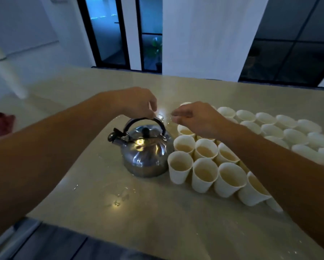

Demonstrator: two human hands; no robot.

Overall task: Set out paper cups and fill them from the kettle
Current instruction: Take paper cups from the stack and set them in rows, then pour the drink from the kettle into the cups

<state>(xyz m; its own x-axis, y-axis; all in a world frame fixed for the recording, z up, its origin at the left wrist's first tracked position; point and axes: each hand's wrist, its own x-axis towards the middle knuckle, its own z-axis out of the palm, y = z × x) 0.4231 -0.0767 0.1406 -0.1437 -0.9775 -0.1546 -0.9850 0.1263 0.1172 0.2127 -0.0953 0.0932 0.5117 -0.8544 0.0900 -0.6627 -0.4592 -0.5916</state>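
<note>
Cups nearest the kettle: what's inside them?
The near cups hold pale tan liquid partway up. The right hand covers part of the middle cups; the far cups look white inside, contents unclear.

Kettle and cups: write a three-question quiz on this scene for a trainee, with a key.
1. True or false: the kettle stands on the table, left of the cups.
2. Which hand is at the kettle's handle? A) left hand B) right hand C) neither
3. Fill in: the near cups beside the kettle hold liquid, while the far cups on the right look ____.

Key:
1. True. It sits upright on the table, with spilled drops in front of it.
2. A. The left hand's fingers curl at the top of the handle; the right hand hovers over the cups, holding nothing.
3. Empty.
</note>
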